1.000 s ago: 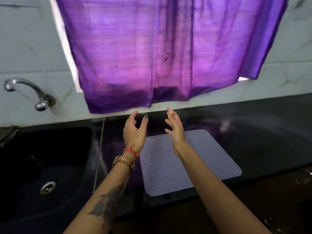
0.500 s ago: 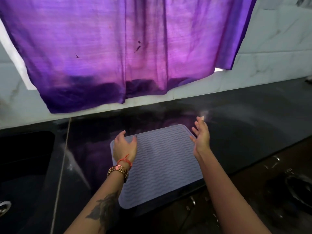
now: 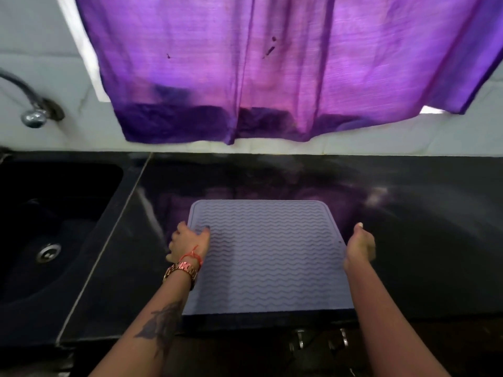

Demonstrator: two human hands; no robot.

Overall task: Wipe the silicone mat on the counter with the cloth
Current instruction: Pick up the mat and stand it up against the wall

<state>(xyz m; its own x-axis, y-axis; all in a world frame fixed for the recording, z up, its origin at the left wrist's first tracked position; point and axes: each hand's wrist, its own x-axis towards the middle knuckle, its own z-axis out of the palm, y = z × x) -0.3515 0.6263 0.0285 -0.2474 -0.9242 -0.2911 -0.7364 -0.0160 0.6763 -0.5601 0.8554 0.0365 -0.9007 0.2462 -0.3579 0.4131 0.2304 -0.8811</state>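
At the left of the frame a dark sink is sunk into the black counter. In the lower centre lies the ridged silicone mat. The left hand grips its left edge, thumb on top. The right hand meets the right edge; whether it pinches cannot be told. A purple curtain hangs above.

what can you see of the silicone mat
The silicone mat is a pale lilac-grey rounded rectangle with wavy ridges and a smooth raised rim. It looks soft and matte and lies flat on the black counter, its near edge at the counter's front. The left hand touches its left edge, thumb on top; the right hand is at its right edge.
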